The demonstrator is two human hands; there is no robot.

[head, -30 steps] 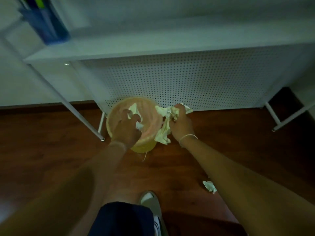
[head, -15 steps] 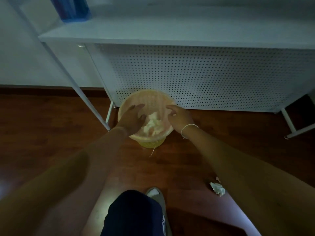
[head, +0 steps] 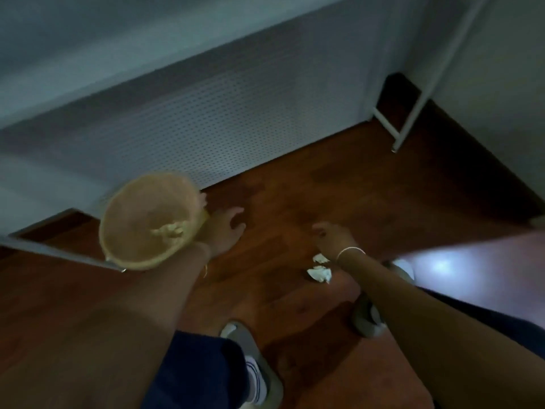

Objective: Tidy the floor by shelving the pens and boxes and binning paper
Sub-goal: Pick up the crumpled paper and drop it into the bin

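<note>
A: How far along?
B: Some paper sits in the bin [head: 149, 219]; two scraps [head: 319, 270] remain on the floor [head: 295, 202].
A: Hands?
B: Both empty, fingers spread. Left hand [head: 222, 231] just beside the bin, right hand [head: 333, 237] just above the scraps

A dark reddish wooden floor [head: 295, 202] is observed, dimly lit. A round yellow bin [head: 149, 221] is stood on it against a white perforated shelf unit [head: 236, 128], crumpled paper [head: 169, 230] being seen inside. Two crumpled paper scraps [head: 320, 271] are found lying on the boards, well apart from the bin. White frame legs [head: 396, 137] are planted at the far right.
</note>
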